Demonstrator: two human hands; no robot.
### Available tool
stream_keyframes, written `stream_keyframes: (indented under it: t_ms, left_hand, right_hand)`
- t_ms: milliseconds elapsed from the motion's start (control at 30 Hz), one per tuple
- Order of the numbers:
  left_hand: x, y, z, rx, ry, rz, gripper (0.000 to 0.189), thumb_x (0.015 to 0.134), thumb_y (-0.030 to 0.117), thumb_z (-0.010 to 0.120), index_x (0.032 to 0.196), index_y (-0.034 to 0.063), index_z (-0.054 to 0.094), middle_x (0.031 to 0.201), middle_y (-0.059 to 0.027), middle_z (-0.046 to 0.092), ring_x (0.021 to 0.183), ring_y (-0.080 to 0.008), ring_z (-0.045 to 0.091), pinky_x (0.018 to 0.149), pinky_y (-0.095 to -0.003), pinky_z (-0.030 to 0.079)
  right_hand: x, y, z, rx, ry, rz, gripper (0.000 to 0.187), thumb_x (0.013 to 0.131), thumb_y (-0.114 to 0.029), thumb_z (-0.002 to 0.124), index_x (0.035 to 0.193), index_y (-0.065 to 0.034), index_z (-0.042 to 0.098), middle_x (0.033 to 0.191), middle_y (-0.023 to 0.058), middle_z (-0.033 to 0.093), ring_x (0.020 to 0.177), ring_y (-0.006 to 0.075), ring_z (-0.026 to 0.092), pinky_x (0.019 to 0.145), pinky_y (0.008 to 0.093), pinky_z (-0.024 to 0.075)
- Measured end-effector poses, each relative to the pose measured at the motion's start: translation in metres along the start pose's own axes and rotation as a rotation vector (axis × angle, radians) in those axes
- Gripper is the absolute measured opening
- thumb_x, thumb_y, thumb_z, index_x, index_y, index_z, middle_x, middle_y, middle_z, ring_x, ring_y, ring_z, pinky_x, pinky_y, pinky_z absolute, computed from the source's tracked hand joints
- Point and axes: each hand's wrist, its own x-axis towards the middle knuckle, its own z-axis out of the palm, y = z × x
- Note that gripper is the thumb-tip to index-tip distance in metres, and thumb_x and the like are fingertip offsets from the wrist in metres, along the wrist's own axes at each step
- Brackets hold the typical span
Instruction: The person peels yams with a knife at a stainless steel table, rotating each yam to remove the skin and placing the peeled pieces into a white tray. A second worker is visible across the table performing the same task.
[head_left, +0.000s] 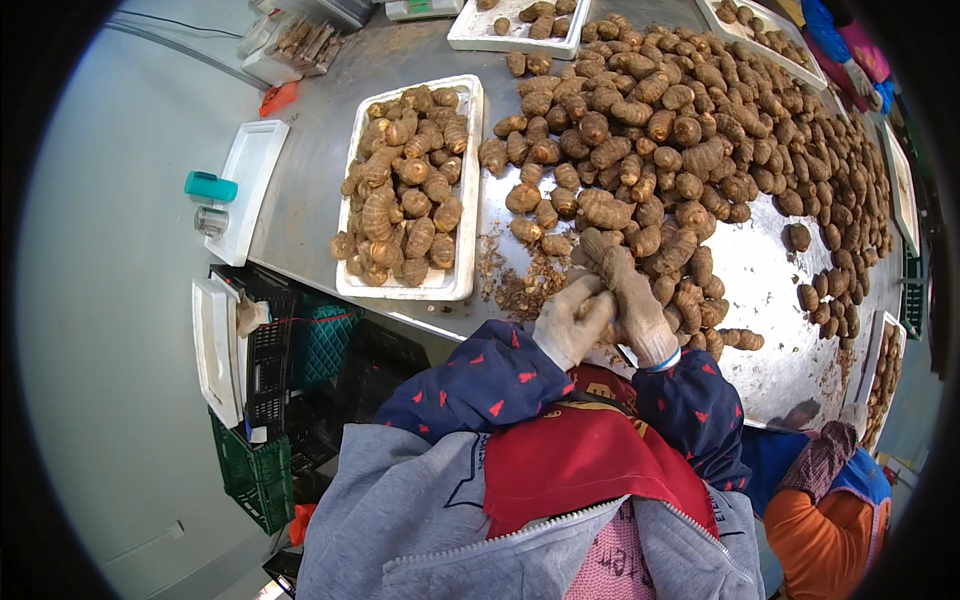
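My left hand (574, 316), in a soiled knit glove, has its fingers curled and meets my right hand (634, 300) at the table's near edge. The right glove is dirtier, its fingers bent over towards the left. What lies between the palms is mostly hidden. A narrow dark piece with a bright edge, perhaps a knife blade (627, 355), shows below the right wrist. Beyond my hands spreads a large heap of brown taro corms (660, 142). Left of them, a white foam tray (466, 247) holds many trimmed-looking taro corms (412, 172). Brown peelings (529, 289) lie beside my left hand.
More foam trays with taro stand at the back (517, 43) and right (874, 367). Foam lids, a teal cup (211, 186) and stacked crates (255, 480) are at the left. A co-worker in orange (817, 532) is close on the right; another person's gloved hand (862, 82) shows far right.
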Motion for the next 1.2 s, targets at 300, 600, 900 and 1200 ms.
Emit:
stream_keyframes:
  t_ms: [300,600,900,1200]
  left_hand:
    - [0.037,-0.019,-0.118,-0.308,0.708,0.016,0.031,0.103,0.037,0.054,0.099,0.0081,0.064,0.087,-0.0033,0.061,0.075,-0.0139,0.061,0.065,-0.0292,0.053]
    - [0.051,-0.104,-0.37,0.379,1.102,0.197,0.037,0.099,0.03,0.064,0.119,-0.0009,0.065,0.116,-0.0195,0.068,0.096,-0.0299,0.069,0.079,-0.0406,0.058]
    - [0.029,-0.105,-0.391,1.092,0.749,-0.241,0.062,0.098,0.047,0.055,0.14,0.002,0.056,0.138,-0.0284,0.056,0.128,-0.0416,0.054,0.108,-0.0445,0.043]
    - [0.046,-0.04,-0.32,1.085,0.765,0.153,0.04,0.099,0.03,0.061,0.13,0.0038,0.064,0.133,-0.0225,0.059,0.122,-0.0376,0.056,0.105,-0.0445,0.045]
  right_hand:
    - [-0.023,0.025,0.015,-0.487,-0.043,0.046,0.06,0.104,-0.029,0.058,0.152,0.0023,0.038,0.136,0.0197,0.06,0.119,0.0201,0.06,0.098,0.0311,0.0487]
    - [-0.069,0.021,-0.04,-0.498,0.252,-0.011,0.048,0.1,-0.035,0.061,0.137,-0.0053,0.058,0.117,0.0206,0.068,0.109,0.0308,0.067,0.093,0.0385,0.0517]
    - [-0.112,0.04,-0.124,-0.73,0.827,-0.088,0.048,0.101,-0.034,0.059,0.136,-0.0014,0.059,0.121,0.0234,0.068,0.113,0.0334,0.066,0.097,0.0392,0.0521]
    - [-0.147,0.085,-0.247,-1.55,0.815,0.278,0.07,0.08,-0.017,0.073,0.145,-0.0125,0.048,0.146,0.0202,0.048,0.136,0.0388,0.044,0.113,0.0476,0.0405]
